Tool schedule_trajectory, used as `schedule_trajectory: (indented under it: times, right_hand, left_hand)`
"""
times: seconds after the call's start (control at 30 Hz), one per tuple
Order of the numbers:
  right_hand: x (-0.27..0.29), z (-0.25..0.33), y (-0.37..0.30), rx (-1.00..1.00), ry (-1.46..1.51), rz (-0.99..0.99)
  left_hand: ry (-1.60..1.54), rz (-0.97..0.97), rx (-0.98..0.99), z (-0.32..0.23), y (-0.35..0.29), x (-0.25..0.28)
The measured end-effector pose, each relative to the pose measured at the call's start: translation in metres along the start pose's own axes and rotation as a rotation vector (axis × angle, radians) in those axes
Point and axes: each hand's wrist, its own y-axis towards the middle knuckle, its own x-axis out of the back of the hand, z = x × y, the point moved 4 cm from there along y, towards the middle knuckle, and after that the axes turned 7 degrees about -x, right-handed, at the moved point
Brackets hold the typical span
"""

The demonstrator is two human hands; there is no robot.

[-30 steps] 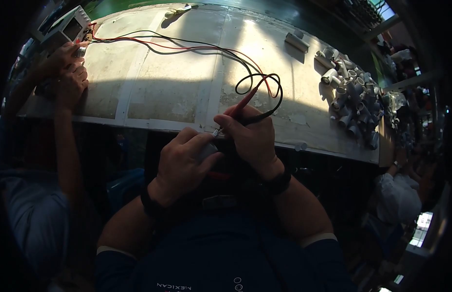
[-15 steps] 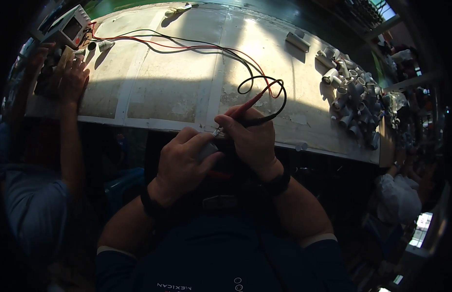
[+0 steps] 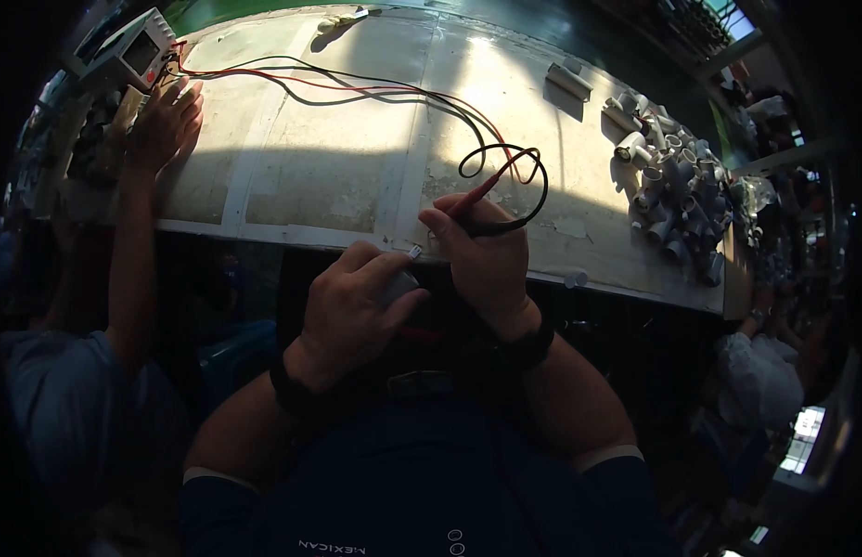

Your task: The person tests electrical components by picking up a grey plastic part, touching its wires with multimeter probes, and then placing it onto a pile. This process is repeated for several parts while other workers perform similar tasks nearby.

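Note:
Near the table's front edge my left hand is closed around a grey, rounded part, mostly covered by the fingers. A small white connector pokes out by the index fingertip. To its right, my right hand grips a red test probe and a black test probe together. The probe tips are hidden or too dark to make out. A gap separates my right fingers from the connector. Red and black leads run from the probes across the table to a white meter at far left.
A co-worker's hand rests at the left by the meter. Many grey pipe-like parts are piled at the right, with one tube apart from them. A small pale item lies at the far edge; a clear piece sits at the front edge.
My right hand has drawn slightly right, taking the probes away from the white connector. My left hand stays almost still. The co-worker's hand has moved right and farther away, over the grey pieces beside the meter.

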Motion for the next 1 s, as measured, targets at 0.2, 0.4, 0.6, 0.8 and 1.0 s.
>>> schedule_trajectory:
  times: [0.2,0.4,0.6,0.8,1.0]
  right_hand:
    - [-0.002,0.003,0.000,0.085,-0.150,0.038]
    - [-0.006,0.005,-0.008,-0.196,-0.006,0.065]
    - [-0.005,-0.001,-0.011,-0.166,-0.011,0.044]
    - [-0.007,0.001,-0.013,-0.130,-0.020,0.069]
    - [-0.006,0.004,-0.013,0.022,-0.063,0.080]
  left_hand:
    - [0.004,0.000,0.011,-0.001,0.000,0.002]
    - [-0.003,-0.009,0.017,0.000,-0.001,0.003]
    - [-0.041,0.020,0.051,0.001,-0.001,-0.001]
    - [-0.033,0.026,0.061,0.002,-0.002,-0.001]
    - [-0.029,0.008,0.060,0.003,-0.001,0.002]
